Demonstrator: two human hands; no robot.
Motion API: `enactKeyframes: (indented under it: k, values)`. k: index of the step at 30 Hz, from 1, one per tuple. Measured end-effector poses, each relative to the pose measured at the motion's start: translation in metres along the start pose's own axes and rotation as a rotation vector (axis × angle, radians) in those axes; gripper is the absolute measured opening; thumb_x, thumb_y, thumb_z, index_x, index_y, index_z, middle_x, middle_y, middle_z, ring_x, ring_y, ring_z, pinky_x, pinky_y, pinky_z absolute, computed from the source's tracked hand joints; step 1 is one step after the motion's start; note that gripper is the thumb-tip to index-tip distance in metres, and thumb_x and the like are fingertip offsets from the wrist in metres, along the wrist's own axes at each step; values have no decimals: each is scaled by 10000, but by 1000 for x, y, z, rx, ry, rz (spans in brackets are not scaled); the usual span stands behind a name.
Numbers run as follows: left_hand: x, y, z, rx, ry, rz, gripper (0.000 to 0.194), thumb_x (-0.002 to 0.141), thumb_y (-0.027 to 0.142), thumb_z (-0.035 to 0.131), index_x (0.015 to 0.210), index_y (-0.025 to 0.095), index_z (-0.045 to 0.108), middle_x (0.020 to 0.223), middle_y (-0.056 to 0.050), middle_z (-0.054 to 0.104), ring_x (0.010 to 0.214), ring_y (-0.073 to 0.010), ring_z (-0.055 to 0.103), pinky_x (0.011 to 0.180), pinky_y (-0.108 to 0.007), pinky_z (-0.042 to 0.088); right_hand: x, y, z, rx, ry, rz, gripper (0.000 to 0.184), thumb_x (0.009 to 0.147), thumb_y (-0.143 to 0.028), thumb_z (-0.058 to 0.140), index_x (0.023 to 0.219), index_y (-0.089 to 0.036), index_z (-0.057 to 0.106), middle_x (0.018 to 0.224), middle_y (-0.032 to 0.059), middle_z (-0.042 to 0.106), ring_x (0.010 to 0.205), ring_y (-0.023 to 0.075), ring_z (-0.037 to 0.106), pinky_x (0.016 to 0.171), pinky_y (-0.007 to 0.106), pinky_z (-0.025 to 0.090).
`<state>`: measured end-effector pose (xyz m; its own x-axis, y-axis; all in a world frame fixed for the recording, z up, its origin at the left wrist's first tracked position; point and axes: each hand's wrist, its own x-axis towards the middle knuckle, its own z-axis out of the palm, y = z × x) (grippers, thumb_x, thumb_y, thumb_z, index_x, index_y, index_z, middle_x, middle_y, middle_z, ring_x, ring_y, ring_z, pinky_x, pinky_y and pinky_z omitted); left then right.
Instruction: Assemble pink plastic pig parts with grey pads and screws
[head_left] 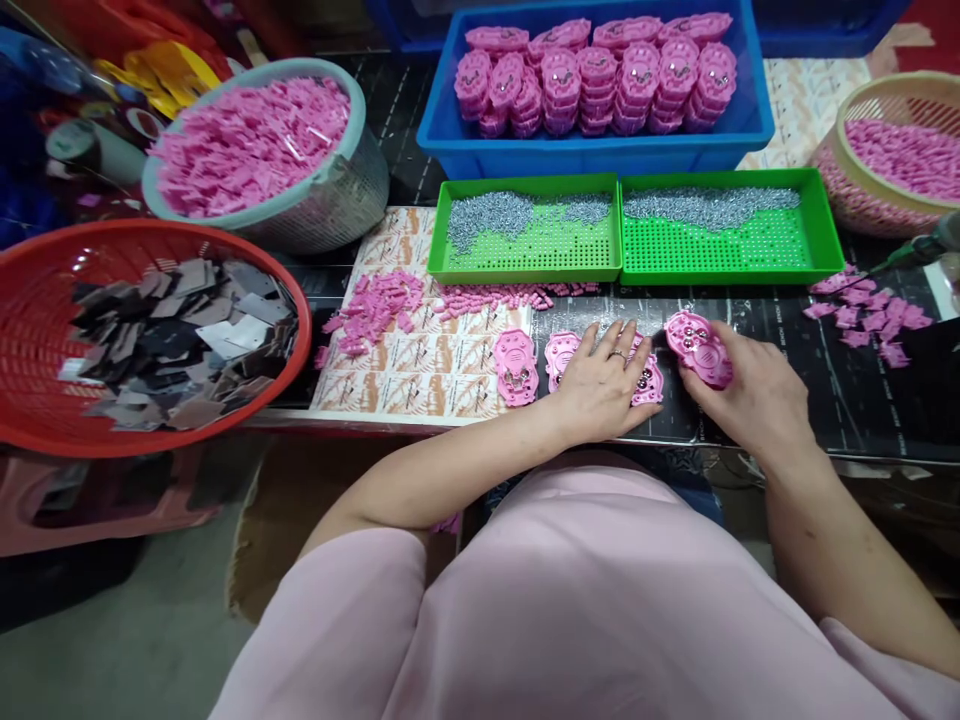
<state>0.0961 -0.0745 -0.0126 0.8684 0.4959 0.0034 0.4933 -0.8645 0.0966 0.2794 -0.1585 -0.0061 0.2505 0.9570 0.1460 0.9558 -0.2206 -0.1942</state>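
Observation:
My left hand (600, 385), with a ring on one finger, lies flat with its fingers stretched out over pink plastic casings; edges of one casing (560, 352) and another casing (648, 385) show on either side of it. To its left, a further pink casing (515, 368) with shiny metal parts lies apart on the table. My right hand (761, 390) is closed around a pink casing (699, 350), thumb on the near side and fingers on the far side. This casing sits tilted, and round shiny parts show on its face.
Two green trays (525, 270) of small metal screws stand ahead, before a blue bin (592, 158) of stacked casings. Baskets flank them: a red basket (300, 330) of dark flat pieces, a pale basket (360, 120) and a cream basket (862, 105) of pink parts. Loose pink pieces (382, 308) lie nearby.

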Motion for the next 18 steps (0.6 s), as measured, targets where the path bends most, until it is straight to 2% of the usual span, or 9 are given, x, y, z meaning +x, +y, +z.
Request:
enactKeyframes:
  k: [2, 5, 9, 11, 13, 18]
  values:
    - [-4, -6, -2, -4, -25, 0, 772, 919, 593, 451, 1438, 26, 388, 1506, -254, 350, 1417, -379, 314, 1150, -549, 217, 0, -4, 1, 41, -14, 6, 569, 867, -472, 517, 1345, -165, 521, 1132, 141, 670, 1045, 330, 612, 901, 467, 504]
    - [-13, -17, -5, -4, -51, 1, 749, 915, 569, 469, 1435, 36, 394, 1508, -246, 352, 1419, -368, 314, 1154, -546, 215, 1, -7, -1, 204, -39, 45, 585, 849, -486, 550, 1338, -165, 534, 1201, 124, 658, 1068, 309, 627, 942, 456, 504]
    - [-21, -29, -9, -7, -46, 9, 728, 904, 573, 489, 1421, 66, 410, 1506, -236, 363, 1414, -362, 326, 1139, -561, 228, 1, 6, -11, 408, 21, 198, 609, 817, -522, 607, 1341, -220, 541, 1240, 82, 651, 1086, 287, 643, 965, 440, 514]
    - [-19, -30, -13, -23, -47, 28, 737, 904, 591, 487, 1422, 73, 407, 1511, -229, 357, 1421, -359, 314, 1141, -568, 217, 0, 17, -16, 324, 50, 247, 630, 816, -530, 604, 1361, -225, 526, 1234, 97, 651, 1101, 319, 633, 968, 477, 509]
    - [-11, -27, -17, -37, -63, 74, 719, 918, 562, 495, 1436, 75, 388, 1533, -210, 327, 1439, -343, 284, 1154, -554, 200, -1, 27, -17, 172, 22, 231, 632, 832, -525, 574, 1376, -209, 512, 1241, 121, 642, 1128, 361, 607, 963, 525, 497]
    - [29, -13, -23, -45, -158, 255, 617, 941, 297, 525, 1484, 99, 310, 1574, -132, 275, 1467, -279, 235, 1155, -477, 245, -9, 41, -8, -27, -7, 116, 580, 868, -491, 510, 1347, -163, 531, 1200, 138, 655, 1098, 382, 598, 922, 538, 497]
